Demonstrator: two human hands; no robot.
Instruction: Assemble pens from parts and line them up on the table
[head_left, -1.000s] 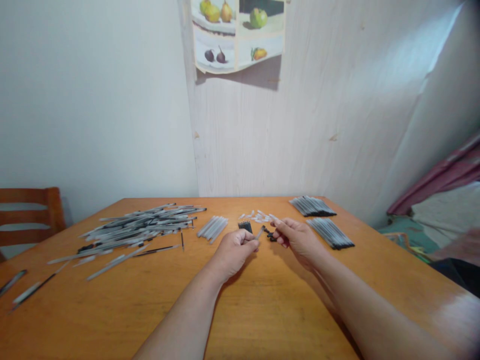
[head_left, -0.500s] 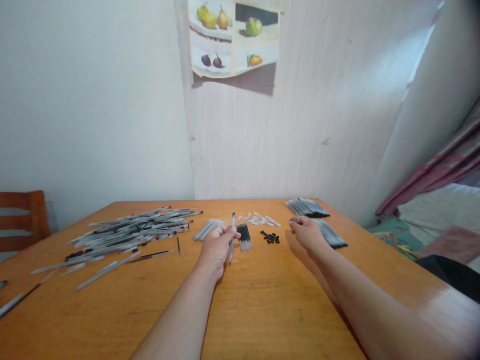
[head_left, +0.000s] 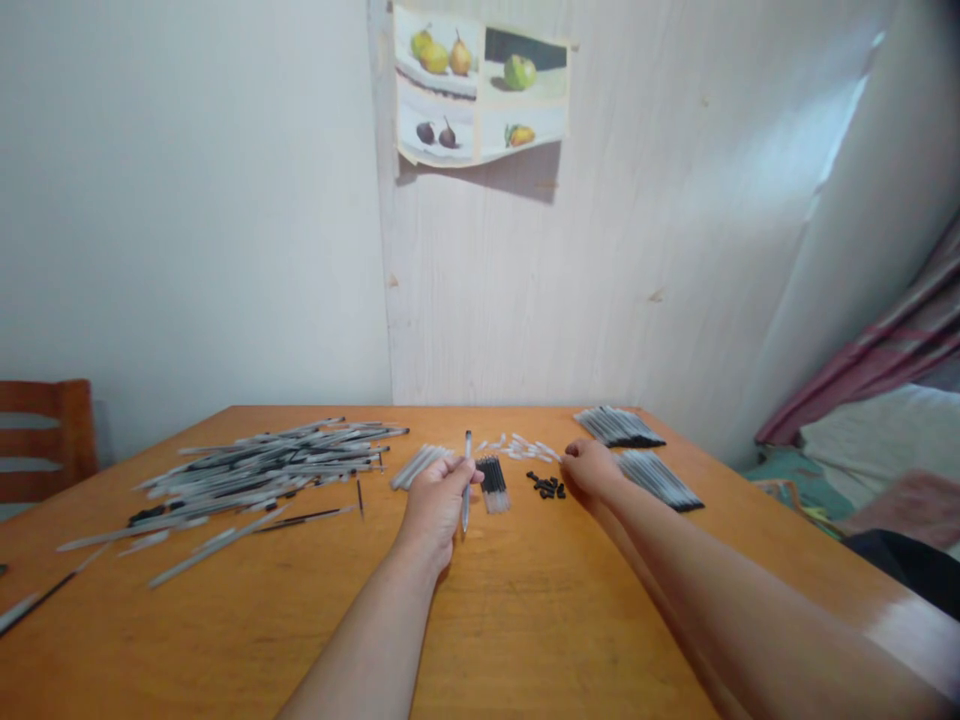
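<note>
My left hand [head_left: 439,500] is closed around a clear pen [head_left: 466,500], held upright with a black end at the top and its tip pointing down. My right hand [head_left: 592,467] reaches over the table with fingers pinched at the near end of a clear pen cap [head_left: 553,453]; its fingertips are partly hidden. That cap lies at the right edge of loose clear caps [head_left: 517,447]. Just left of the right hand are small black plugs [head_left: 547,487]. Black ink refills [head_left: 493,480] lie in a row beside the left hand, and clear barrels [head_left: 417,465] lie behind it.
A large heap of pens and pen parts [head_left: 270,465] spreads over the left of the wooden table [head_left: 525,620]. Two rows of pens, one farther back [head_left: 619,425] and one nearer [head_left: 660,480], lie at the right. A wooden chair [head_left: 45,440] stands at the left.
My right hand has moved left and slightly down to the clear caps. My left hand still holds the pen in much the same place. The view has shifted slightly.
</note>
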